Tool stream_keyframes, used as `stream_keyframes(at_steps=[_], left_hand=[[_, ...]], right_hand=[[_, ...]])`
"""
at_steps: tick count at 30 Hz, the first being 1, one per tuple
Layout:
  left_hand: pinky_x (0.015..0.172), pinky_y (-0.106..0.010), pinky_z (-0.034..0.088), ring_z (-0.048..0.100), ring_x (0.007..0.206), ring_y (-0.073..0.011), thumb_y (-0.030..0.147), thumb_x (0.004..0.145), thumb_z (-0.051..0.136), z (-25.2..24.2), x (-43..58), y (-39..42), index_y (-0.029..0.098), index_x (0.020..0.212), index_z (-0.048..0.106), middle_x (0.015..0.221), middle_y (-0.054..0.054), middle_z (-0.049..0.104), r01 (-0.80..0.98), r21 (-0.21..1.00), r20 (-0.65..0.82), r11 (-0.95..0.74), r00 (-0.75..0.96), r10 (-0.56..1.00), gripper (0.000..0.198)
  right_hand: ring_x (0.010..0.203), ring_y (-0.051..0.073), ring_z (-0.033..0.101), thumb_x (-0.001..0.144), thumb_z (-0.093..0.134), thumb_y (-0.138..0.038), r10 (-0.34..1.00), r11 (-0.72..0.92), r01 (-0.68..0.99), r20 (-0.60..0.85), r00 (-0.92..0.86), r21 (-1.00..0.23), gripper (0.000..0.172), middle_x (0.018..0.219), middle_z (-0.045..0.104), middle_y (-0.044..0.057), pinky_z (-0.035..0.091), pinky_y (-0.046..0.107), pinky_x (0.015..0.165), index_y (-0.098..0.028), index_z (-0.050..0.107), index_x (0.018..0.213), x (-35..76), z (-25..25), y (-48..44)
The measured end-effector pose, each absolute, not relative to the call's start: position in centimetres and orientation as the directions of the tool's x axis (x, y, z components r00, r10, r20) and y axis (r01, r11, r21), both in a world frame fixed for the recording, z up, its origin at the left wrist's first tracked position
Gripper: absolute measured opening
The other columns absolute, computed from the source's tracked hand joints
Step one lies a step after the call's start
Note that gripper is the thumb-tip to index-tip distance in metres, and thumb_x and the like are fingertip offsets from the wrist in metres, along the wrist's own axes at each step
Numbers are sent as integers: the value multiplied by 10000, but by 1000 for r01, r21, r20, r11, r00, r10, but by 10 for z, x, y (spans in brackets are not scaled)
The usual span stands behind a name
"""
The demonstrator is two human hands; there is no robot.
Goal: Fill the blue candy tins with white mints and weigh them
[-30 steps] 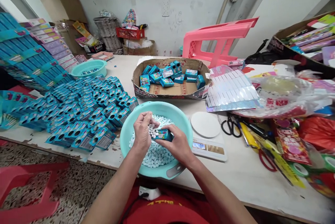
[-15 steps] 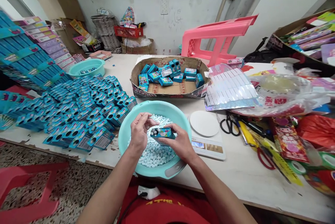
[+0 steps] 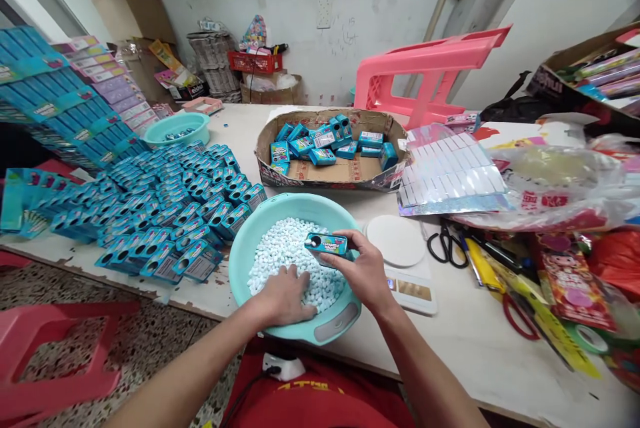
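My right hand [image 3: 367, 268] is closed round a small blue candy box [image 3: 327, 245], held tilted over the basin with its round opening toward the left. A few white pieces show at that opening. Down in the turquoise basin [image 3: 240, 248], my left hand [image 3: 286, 295] rests on the small white candies [image 3: 280, 241], fingers apart and tips partly sunk among them. Left of the basin, many similar blue boxes [image 3: 185, 235] stand in rows with round holes facing up. Beyond it, a cut-down cardboard box [image 3: 330, 178] has several blue boxes lying in it.
A white kitchen scale [image 3: 395, 241] sits right of the basin. Black scissors [image 3: 447, 246], a yellow cutter [image 3: 483, 267], and plastic bags [image 3: 550, 181] crowd the right side. A smaller turquoise bowl [image 3: 177, 135] and stacked blue packs [image 3: 55, 95] stand at left.
My left hand has dropped from beside the box's opening down into the candies. The right hand has moved slightly up and right with the candy box; the view has shifted a little.
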State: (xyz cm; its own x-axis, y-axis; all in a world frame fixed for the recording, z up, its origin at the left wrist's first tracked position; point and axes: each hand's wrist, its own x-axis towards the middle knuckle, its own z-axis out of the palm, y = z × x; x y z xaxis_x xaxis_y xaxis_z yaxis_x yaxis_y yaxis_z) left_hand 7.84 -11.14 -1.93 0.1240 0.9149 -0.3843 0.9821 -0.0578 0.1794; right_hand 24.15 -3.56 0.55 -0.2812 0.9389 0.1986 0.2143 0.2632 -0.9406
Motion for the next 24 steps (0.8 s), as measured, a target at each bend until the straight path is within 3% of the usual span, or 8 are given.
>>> stream_keyframes(at_steps=[5,8,10,13,15,17,19,24], left_hand=[[690,-402,467,617,830,-315,278,676,518,-22,79,-106,199,1082,602,999,-154,616,949,305,-404,-76,201,893,422],[677,-368,455,621,780,-292,167,621,512,-25,69,-102,204,865,639,825,-106,645,922,387,-311,11,120,943,278],[643,-324,448,612,720,-247,148,613,514,-21,61,-99,209,761,621,714,-60,628,831,546,-221,108,19,975,192],[447,-231,365,476,446,-133,206,660,543,-5,55,-94,211,739,570,525,19,519,414,868,-205,273,-202,958,84],[365,-198,281,381,366,-96,263,686,586,7,58,-88,209,762,537,478,50,465,38,972,-208,230,-305,929,105],[364,-190,304,432,401,-93,294,686,637,16,65,-81,208,787,520,546,44,510,-238,970,-147,53,-397,906,177],[419,-203,388,508,474,-98,306,687,658,22,73,-73,204,791,514,636,33,549,-370,922,-88,-115,-488,868,205],[509,-231,458,536,507,-93,321,696,671,23,82,-62,186,717,499,631,42,526,-419,877,-39,-236,-550,834,220]], right_hand=[[829,213,614,689,721,-404,913,359,297,267,-309,-885,349,910,661,39,483,337,741,-218,618,965,239,2,-31],[844,216,611,699,713,-392,873,441,364,299,-385,-820,307,909,654,33,475,330,739,-224,620,938,239,1,-26],[846,210,608,710,709,-383,871,452,370,312,-380,-811,305,917,650,32,472,323,742,-224,609,951,240,1,-24],[830,203,608,709,716,-352,862,461,386,300,-408,-799,293,905,644,26,465,318,737,-223,601,945,238,1,-25],[827,201,609,707,717,-327,853,463,393,277,-442,-794,274,893,641,19,461,314,730,-226,600,934,233,1,-29],[826,198,609,699,723,-309,844,461,390,259,-470,-797,264,887,642,13,459,306,722,-231,603,921,227,1,-35],[825,196,607,678,741,-291,825,470,375,246,-509,-799,275,888,645,9,457,301,725,-232,613,914,221,2,-41],[809,195,603,659,757,-310,850,428,368,228,-475,-825,280,866,654,9,453,297,710,-229,626,893,218,6,-46]])
